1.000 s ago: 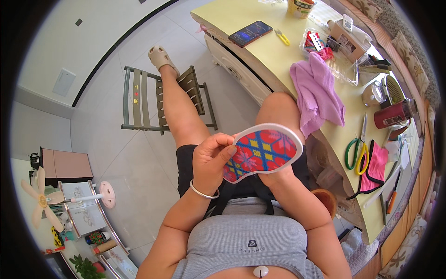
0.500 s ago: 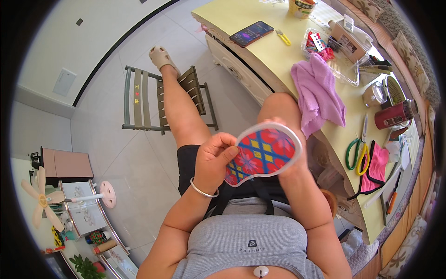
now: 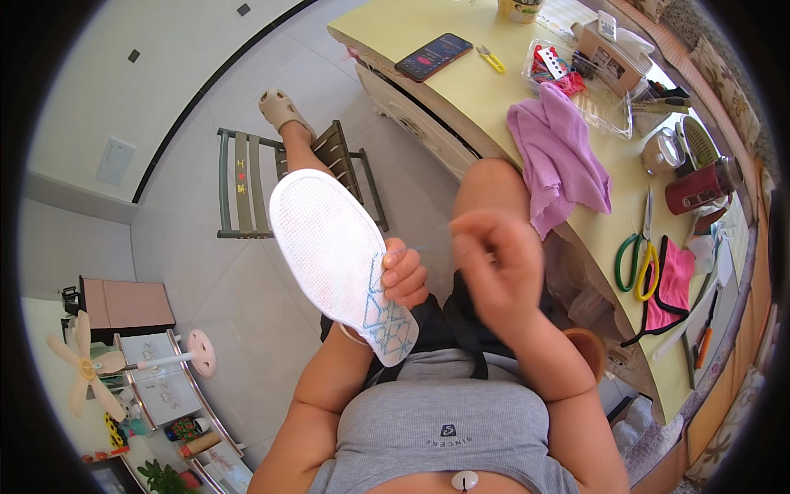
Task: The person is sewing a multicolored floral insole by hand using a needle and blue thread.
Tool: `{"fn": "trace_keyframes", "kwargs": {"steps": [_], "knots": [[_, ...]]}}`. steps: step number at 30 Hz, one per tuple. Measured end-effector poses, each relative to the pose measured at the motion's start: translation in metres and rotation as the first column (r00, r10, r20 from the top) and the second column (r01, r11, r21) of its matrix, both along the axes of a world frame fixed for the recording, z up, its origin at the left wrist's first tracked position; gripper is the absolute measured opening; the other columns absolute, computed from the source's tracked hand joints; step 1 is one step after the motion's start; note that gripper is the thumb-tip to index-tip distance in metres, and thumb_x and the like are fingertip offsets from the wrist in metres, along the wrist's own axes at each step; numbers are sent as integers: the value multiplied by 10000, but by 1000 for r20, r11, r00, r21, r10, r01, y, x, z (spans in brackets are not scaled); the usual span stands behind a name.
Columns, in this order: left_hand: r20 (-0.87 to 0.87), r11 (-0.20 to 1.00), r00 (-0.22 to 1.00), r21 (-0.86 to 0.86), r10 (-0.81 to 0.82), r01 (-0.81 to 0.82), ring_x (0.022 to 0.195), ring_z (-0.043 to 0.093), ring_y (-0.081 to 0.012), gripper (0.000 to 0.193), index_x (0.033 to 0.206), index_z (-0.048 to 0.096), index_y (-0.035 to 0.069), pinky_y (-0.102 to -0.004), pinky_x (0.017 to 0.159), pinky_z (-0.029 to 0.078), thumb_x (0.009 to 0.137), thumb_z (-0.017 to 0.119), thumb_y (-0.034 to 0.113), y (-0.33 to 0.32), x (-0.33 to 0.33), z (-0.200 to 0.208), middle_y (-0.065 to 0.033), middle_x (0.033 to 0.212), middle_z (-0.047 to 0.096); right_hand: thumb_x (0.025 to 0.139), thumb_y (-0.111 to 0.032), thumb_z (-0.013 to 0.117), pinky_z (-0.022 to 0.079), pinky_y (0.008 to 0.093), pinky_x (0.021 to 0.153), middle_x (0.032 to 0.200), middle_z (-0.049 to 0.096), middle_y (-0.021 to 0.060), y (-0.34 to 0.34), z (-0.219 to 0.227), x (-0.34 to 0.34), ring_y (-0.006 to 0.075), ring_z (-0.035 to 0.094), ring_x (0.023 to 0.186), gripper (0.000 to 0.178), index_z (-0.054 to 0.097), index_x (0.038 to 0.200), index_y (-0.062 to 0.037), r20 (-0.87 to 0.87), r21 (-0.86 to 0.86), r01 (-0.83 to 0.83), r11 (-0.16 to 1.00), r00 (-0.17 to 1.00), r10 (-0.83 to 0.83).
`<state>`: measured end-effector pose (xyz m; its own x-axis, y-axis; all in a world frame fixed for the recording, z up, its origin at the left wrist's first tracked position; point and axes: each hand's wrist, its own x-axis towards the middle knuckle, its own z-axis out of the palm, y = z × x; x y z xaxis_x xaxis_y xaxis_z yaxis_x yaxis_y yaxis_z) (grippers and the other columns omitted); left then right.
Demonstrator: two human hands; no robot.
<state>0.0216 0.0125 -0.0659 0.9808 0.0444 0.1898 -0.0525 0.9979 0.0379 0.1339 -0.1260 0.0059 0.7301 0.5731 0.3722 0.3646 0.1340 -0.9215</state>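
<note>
A shoe insole (image 3: 325,239) is held up over my lap, its white mesh side showing, with blue stitched lines on the narrower end. My left hand (image 3: 403,274) grips its edge, fingers curled over the stitched part and the rest of the hand hidden behind it. To the right, my right hand (image 3: 502,259) is raised over my thigh, blurred by motion, with fingers drawn together in a pinch. A faint bluish thread (image 3: 421,248) runs from the insole toward it. Whatever sits between those fingertips is too blurred to make out.
On the yellow table at right lie a purple cloth (image 3: 559,156), scissors (image 3: 638,255), a pink cloth piece (image 3: 668,284), a phone (image 3: 434,58), yellow snips (image 3: 491,59) and a dark red flask (image 3: 699,189). A folding chair (image 3: 255,181) supports my leg. A fan (image 3: 86,362) stands left.
The insole has turned from its red patterned face to its white mesh face and moved left. My right hand has come away from behind it to the right.
</note>
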Motion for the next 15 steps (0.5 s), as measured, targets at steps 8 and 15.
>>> {"fn": "trace_keyframes", "kwargs": {"steps": [8,15], "knots": [[454,919,875,-249,-169,306,537,430,-126,228,932,565,45,-268,528,368,955,480,255,-5,17,-37,-25,684,501,768,10,665,474,292,501,652,591,33,24,3,-17,190,588,566,120,638,870,-47,489,93,-77,993,872,21],[367,942,910,-187,-194,277,537,417,-120,237,934,564,44,-265,521,350,961,478,262,-8,18,-26,-21,673,486,762,7,665,465,295,489,635,572,34,26,1,-17,191,571,550,114,638,864,-37,492,93,-62,994,870,9]]}}
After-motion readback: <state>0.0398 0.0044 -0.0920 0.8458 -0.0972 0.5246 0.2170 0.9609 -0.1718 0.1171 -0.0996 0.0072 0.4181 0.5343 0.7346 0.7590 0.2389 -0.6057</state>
